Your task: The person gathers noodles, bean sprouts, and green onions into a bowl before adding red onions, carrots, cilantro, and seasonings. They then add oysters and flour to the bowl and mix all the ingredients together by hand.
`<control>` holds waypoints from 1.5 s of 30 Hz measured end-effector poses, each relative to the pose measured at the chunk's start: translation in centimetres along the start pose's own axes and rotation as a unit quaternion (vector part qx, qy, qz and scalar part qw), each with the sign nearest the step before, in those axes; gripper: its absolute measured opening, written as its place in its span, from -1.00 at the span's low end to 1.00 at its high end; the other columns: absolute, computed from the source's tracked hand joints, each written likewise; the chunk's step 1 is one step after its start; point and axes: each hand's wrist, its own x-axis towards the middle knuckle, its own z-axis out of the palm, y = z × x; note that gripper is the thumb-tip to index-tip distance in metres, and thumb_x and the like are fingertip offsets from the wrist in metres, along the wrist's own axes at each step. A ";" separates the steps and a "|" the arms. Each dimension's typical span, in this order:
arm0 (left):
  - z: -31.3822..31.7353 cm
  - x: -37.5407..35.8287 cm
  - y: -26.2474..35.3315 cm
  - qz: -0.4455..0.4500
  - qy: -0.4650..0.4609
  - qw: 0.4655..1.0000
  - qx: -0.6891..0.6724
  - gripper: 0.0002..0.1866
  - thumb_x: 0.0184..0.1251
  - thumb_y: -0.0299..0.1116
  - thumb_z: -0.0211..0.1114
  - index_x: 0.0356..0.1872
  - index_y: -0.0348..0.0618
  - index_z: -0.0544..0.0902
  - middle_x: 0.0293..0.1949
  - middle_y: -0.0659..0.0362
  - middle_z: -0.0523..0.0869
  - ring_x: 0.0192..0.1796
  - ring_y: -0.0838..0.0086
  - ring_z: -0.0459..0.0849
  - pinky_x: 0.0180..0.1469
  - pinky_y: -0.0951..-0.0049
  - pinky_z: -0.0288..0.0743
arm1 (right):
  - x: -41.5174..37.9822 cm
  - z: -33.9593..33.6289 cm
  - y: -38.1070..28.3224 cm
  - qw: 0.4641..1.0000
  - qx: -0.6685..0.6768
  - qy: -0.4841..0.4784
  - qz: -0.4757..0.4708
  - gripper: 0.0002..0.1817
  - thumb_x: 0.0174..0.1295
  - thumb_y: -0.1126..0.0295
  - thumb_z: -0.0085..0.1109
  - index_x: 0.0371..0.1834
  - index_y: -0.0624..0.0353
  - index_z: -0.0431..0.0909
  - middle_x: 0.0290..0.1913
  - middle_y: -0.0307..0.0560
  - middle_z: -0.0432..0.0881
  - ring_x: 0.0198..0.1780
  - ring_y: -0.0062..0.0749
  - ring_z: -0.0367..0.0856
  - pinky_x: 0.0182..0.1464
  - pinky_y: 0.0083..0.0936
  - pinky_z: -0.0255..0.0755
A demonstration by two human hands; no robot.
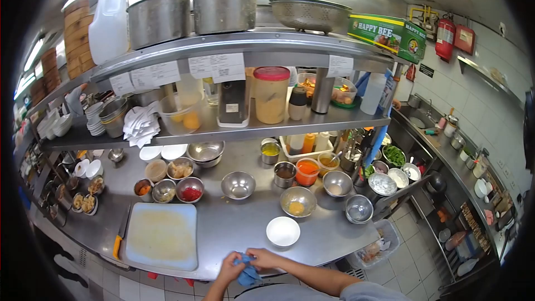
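Both hands are together at the table's front edge, low in the middle of the head view. My left hand has its fingers closed on a blue cloth. My right hand pinches the same cloth from the other side. The cloth is bunched and hangs below the fingers. A white bowl stands on the steel table just beyond my right hand. To the left of my hands lies a stained cutting board, with a yellow-handled knife along its left side.
Several metal bowls, one being an empty bowl, stand behind the white bowl. An orange sauce container is farther back. Above runs a shelf with containers and paper slips. A plastic bin sits on the floor at right.
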 end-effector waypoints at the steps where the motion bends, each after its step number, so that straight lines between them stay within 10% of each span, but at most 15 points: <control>1: -0.6 0.9 1.4 0.024 0.044 0.999 0.008 -0.78 -0.04 -0.48 0.34 -0.34 -0.16 0.51 -0.38 0.25 0.52 -0.24 0.58 0.50 -0.19 0.55 0.42 | -0.8 -2.5 -2.5 0.997 0.050 -0.050 0.015 -0.54 0.19 0.27 0.26 0.16 0.09 0.48 0.24 0.07 0.49 0.20 -0.16 0.52 0.14 -0.24 0.44; 3: -2.9 2.8 3.3 0.069 0.094 0.982 0.148 -0.71 -0.01 -0.41 0.43 -0.22 -0.18 0.59 -0.26 0.09 0.59 -0.14 0.30 0.59 -0.07 0.38 0.49 | -1.5 -8.3 -4.4 0.935 -0.163 0.079 -0.306 -0.53 0.25 0.30 0.21 0.25 0.05 0.46 0.29 0.04 0.47 0.29 -0.17 0.46 0.28 -0.26 0.35; 7: -5.7 2.3 7.7 0.115 0.104 0.920 0.360 -0.44 0.04 -0.30 0.50 0.12 -0.16 0.55 0.13 -0.10 0.53 0.06 0.04 0.55 0.14 0.18 0.44 | -14.0 -26.1 -25.6 0.906 -0.118 0.314 -0.260 -0.65 0.30 0.35 0.17 0.16 0.06 0.57 0.02 -0.13 0.67 0.04 -0.38 0.63 0.12 -0.44 0.51; 9: -6.3 1.5 8.4 0.019 0.107 0.959 0.261 -0.39 0.04 -0.33 0.49 0.18 -0.15 0.51 0.26 -0.10 0.46 0.13 0.08 0.54 0.10 0.20 0.48 | -17.0 -35.3 -31.0 0.736 -0.198 0.466 -0.449 -0.64 0.35 0.26 0.14 0.15 0.15 0.57 -0.01 -0.09 0.71 -0.03 -0.41 0.69 0.06 -0.42 0.55; 12: -5.5 -1.6 9.7 -0.070 0.113 0.973 0.186 -0.46 0.10 -0.38 0.46 0.16 -0.18 0.53 0.19 -0.01 0.55 0.06 0.22 0.60 -0.04 0.32 0.55 | -20.6 -46.1 -39.4 0.589 -0.315 0.607 -0.431 -0.63 0.32 0.11 0.18 -0.16 0.25 0.65 -0.35 -0.19 0.69 -0.25 -0.48 0.64 -0.12 -0.54 0.50; 13: -5.3 -3.0 8.5 -0.082 0.118 0.978 0.154 -0.48 0.13 -0.39 0.44 0.15 -0.19 0.54 0.14 0.03 0.59 -0.01 0.27 0.64 -0.10 0.36 0.57 | -22.5 -47.2 -41.8 0.678 -0.351 0.579 -0.286 -0.35 0.28 0.04 0.24 0.35 0.14 0.39 0.12 0.15 0.63 0.12 -0.24 0.62 0.21 -0.40 0.42; 15: -4.9 -6.0 6.3 -0.105 0.144 0.972 0.151 -0.50 0.14 -0.40 0.43 0.14 -0.22 0.54 0.06 0.04 0.64 -0.09 0.29 0.65 -0.13 0.39 0.57 | -20.4 -53.7 -42.6 0.636 -0.381 0.555 -0.376 -0.45 0.31 0.05 0.20 0.23 0.20 0.50 0.10 0.16 0.63 0.03 -0.25 0.62 0.12 -0.34 0.46; 18: -3.9 -9.9 2.8 -0.123 0.181 0.964 0.150 -0.57 0.19 -0.44 0.38 0.10 -0.28 0.56 -0.07 0.07 0.70 -0.16 0.37 0.66 -0.15 0.41 0.56 | -21.6 -52.4 -44.5 0.808 -0.394 0.436 -0.044 -0.47 0.24 0.07 0.26 0.19 0.15 0.54 0.09 0.09 0.65 0.00 -0.21 0.63 0.07 -0.29 0.47; 21: -1.8 -11.3 3.8 -0.187 0.210 0.957 0.073 -0.64 0.23 -0.49 0.31 0.05 -0.34 0.57 -0.14 0.09 0.72 -0.19 0.45 0.65 -0.12 0.45 0.52 | -21.3 -52.2 -44.3 0.751 -0.449 0.483 -0.030 -0.46 0.22 0.07 0.29 0.19 0.14 0.54 0.08 0.07 0.66 0.02 -0.16 0.62 0.08 -0.28 0.46; 26: -0.7 -10.6 4.9 -0.132 0.194 0.965 0.116 -0.66 0.28 -0.47 0.27 0.08 -0.31 0.56 -0.10 0.09 0.70 -0.22 0.51 0.63 -0.17 0.52 0.50 | -22.3 -51.5 -41.0 0.604 -0.484 0.569 -0.278 -0.41 0.18 0.10 0.33 0.24 0.13 0.50 0.15 0.16 0.60 0.11 -0.14 0.59 0.17 -0.29 0.43; 28: -0.4 -10.5 4.9 -0.129 0.208 0.966 0.083 -0.67 0.30 -0.46 0.26 0.08 -0.30 0.55 -0.08 0.09 0.69 -0.22 0.51 0.63 -0.19 0.52 0.51 | -25.5 -47.5 -37.7 0.582 -0.420 0.613 -0.330 -0.64 0.32 0.13 0.18 -0.29 0.29 0.62 -0.43 -0.25 0.62 -0.40 -0.57 0.55 -0.28 -0.57 0.42; 32: 0.6 -10.0 6.2 -0.142 0.239 0.957 -0.081 -0.71 0.37 -0.45 0.19 0.08 -0.26 0.54 -0.05 0.08 0.68 -0.22 0.50 0.65 -0.22 0.52 0.55 | -25.3 -44.2 -26.2 0.690 -0.016 0.621 -0.370 -0.66 0.25 0.13 0.29 -0.39 0.22 0.56 -0.47 -0.24 0.56 -0.44 -0.63 0.44 -0.38 -0.61 0.32; 37: 0.7 -7.8 7.8 -0.129 0.243 0.955 -0.113 -0.74 0.39 -0.45 0.19 0.05 -0.26 0.54 -0.09 0.09 0.70 -0.24 0.49 0.66 -0.25 0.53 0.56 | -18.0 -47.9 -18.7 0.656 0.324 0.621 -0.282 -0.48 0.17 0.05 0.42 -0.03 0.19 0.47 -0.18 -0.18 0.59 -0.13 -0.48 0.50 -0.25 -0.46 0.40; 45: 3.6 -4.8 7.9 -0.113 0.196 0.967 -0.121 -0.79 0.43 -0.44 0.14 0.01 -0.25 0.54 -0.12 0.09 0.70 -0.25 0.48 0.68 -0.29 0.53 0.57 | -14.7 -50.3 -20.7 0.673 0.351 0.513 -0.401 -0.47 0.14 0.08 0.43 0.07 0.11 0.48 -0.05 -0.15 0.65 -0.02 -0.30 0.58 -0.04 -0.20 0.38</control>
